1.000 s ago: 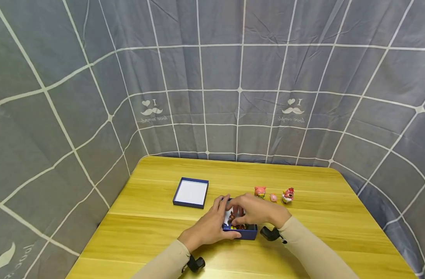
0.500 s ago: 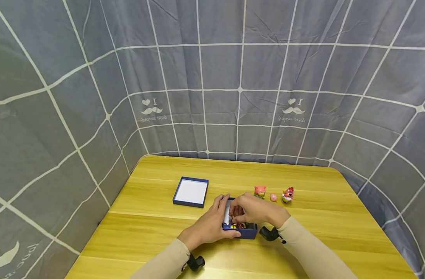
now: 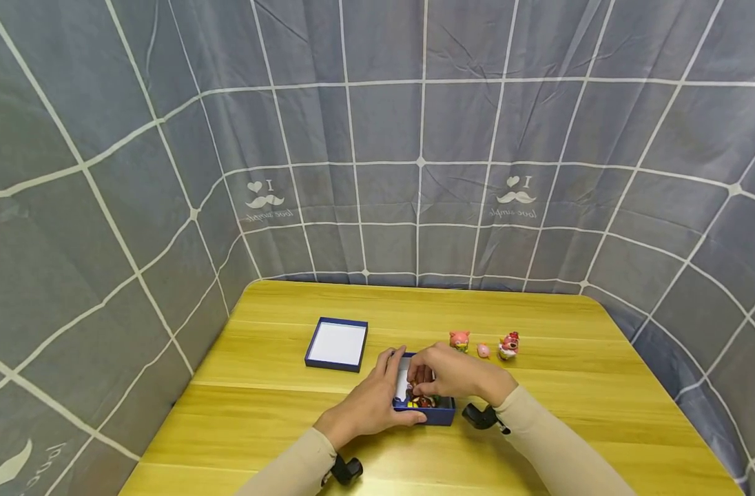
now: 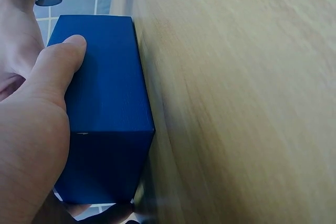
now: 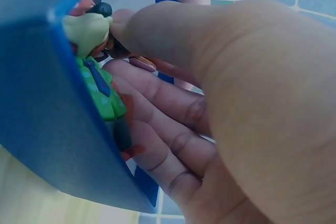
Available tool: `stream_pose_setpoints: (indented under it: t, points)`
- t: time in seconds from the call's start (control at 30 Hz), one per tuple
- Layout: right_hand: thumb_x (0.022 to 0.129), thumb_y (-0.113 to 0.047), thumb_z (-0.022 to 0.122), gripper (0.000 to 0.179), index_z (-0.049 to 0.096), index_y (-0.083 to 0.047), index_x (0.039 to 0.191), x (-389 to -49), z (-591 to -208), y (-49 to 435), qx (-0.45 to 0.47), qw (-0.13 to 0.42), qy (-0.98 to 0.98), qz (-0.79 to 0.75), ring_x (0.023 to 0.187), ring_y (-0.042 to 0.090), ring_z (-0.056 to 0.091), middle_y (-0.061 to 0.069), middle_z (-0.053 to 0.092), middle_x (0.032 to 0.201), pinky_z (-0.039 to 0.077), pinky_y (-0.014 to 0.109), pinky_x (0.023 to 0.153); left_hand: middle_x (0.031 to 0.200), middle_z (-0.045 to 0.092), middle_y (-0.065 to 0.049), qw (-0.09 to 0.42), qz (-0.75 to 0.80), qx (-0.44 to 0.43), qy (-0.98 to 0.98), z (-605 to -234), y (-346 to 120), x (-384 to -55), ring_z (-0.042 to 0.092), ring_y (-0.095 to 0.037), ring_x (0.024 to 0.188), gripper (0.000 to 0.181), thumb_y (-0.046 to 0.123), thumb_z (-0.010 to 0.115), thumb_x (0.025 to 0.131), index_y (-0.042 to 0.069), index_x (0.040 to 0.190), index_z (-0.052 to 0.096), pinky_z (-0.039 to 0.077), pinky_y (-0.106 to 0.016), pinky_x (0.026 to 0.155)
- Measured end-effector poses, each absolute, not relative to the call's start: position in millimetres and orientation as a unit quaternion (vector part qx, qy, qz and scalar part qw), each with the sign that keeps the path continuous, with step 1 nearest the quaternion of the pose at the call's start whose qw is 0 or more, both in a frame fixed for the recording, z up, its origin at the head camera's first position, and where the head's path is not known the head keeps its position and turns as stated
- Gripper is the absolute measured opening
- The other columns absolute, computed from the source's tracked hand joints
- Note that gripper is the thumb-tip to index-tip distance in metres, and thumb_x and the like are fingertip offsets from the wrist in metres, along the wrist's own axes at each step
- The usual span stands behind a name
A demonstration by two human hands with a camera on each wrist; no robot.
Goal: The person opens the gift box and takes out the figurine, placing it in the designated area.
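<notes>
A blue open-topped box [image 3: 441, 416] sits near the middle of the table. My left hand [image 3: 366, 405] grips its left end, thumb [image 4: 65, 59] on the near wall and fingers toward the far side. Reaching in over the rim, my right hand [image 3: 454, 372] pinches a small brown figurine [image 5: 143, 63], mostly hidden by the thumb and fingers. Beside those fingers, a fox-like figurine [image 5: 100, 88] in a green shirt and blue tie lies against the box wall. More small coloured figurines [image 3: 422, 401] show at the near side of the box.
The box's lid [image 3: 337, 344], white inside, lies upturned at the back left. Behind the right hand stand a pink pig-like figurine [image 3: 459, 340], a small pink round piece [image 3: 483, 350] and a red-and-white figurine [image 3: 509, 346]. A grey checked curtain [image 3: 390, 186] surrounds the table [image 3: 260, 406].
The brown figurine, plainer to see a second ago, has gone lower and further behind the right fingers inside the box. The left hand keeps its grip. The head view has shifted slightly.
</notes>
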State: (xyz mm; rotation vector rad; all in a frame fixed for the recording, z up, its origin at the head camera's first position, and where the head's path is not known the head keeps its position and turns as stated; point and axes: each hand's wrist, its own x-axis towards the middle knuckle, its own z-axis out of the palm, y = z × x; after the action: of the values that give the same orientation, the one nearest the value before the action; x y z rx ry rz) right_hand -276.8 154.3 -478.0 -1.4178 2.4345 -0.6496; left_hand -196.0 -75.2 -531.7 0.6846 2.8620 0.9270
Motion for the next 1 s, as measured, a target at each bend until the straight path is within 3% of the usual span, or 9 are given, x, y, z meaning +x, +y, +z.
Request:
stream_pose_setpoints:
  t: [0.33, 0.6, 1.0]
  points:
    - [0.108, -0.010, 0.085, 0.006, 0.085, -0.010, 0.113, -274.4, -475.4, 155.8, -0.486, 0.105, 0.838, -0.224, 0.085, -0.006, 0.069, -0.006, 0.082, 0.101, 0.063, 0.019, 0.078, 0.188, 0.023, -0.029, 0.033, 0.300, 0.218, 0.928, -530.7, -75.4, -195.5, 0.062, -0.042, 0.154, 0.132, 0.068, 0.087, 0.099, 0.005, 0.187, 0.012, 0.064, -0.051, 0.117]
    - [0.108, -0.011, 0.085, 0.008, 0.085, -0.011, 0.116, -272.7, -473.1, 156.5, -0.480, 0.085, 0.839, -0.241, 0.088, -0.005, 0.071, -0.003, 0.084, 0.106, 0.071, 0.031, 0.083, 0.188, 0.024, -0.029, 0.028, 0.297, 0.217, 0.929, -531.2, -75.1, -195.6, 0.064, -0.040, 0.151, 0.132, 0.069, 0.088, 0.098, 0.007, 0.187, 0.012, 0.065, -0.050, 0.116]
    - [0.107, -0.013, 0.087, 0.012, 0.085, -0.011, 0.118, -268.3, -469.1, 164.3, -0.466, 0.054, 0.853, -0.231, 0.098, -0.001, 0.074, -0.002, 0.085, 0.113, 0.071, 0.033, 0.088, 0.188, 0.025, -0.029, 0.029, 0.296, 0.215, 0.930, -531.0, -75.2, -195.9, 0.063, -0.042, 0.153, 0.132, 0.069, 0.088, 0.098, 0.006, 0.187, 0.014, 0.064, -0.053, 0.118]
